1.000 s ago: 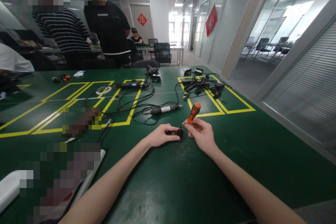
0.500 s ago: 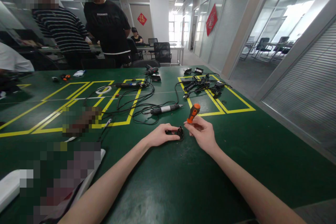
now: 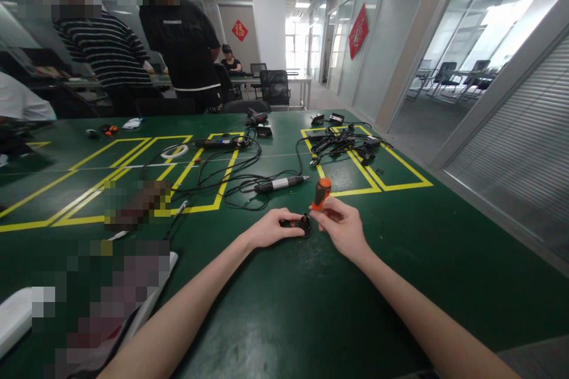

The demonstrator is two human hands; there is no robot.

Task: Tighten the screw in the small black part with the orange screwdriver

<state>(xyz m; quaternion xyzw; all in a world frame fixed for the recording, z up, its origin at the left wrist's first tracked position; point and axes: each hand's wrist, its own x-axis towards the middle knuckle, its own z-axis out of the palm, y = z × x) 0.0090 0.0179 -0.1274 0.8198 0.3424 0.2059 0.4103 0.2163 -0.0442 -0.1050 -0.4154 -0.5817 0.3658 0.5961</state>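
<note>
My right hand [image 3: 342,228] is closed round a short screwdriver with an orange and black handle [image 3: 320,192], held nearly upright with its tip down by a small black part [image 3: 304,225] on the green table [image 3: 275,320]. My left hand [image 3: 270,228] lies on the table with its fingers curled over that black part, holding it in place. The screwdriver's tip is hidden behind the part and my fingers.
A grey electric screwdriver [image 3: 278,184] with a tangle of black cables lies just beyond my hands. More black adapters and cords [image 3: 342,143] sit in a yellow-taped square at the back right. Two people [image 3: 146,47] stand at the table's far left side.
My right hand has tipped the screwdriver more upright and shifted it slightly left and down, closer to the black part. My left hand has stayed put.
</note>
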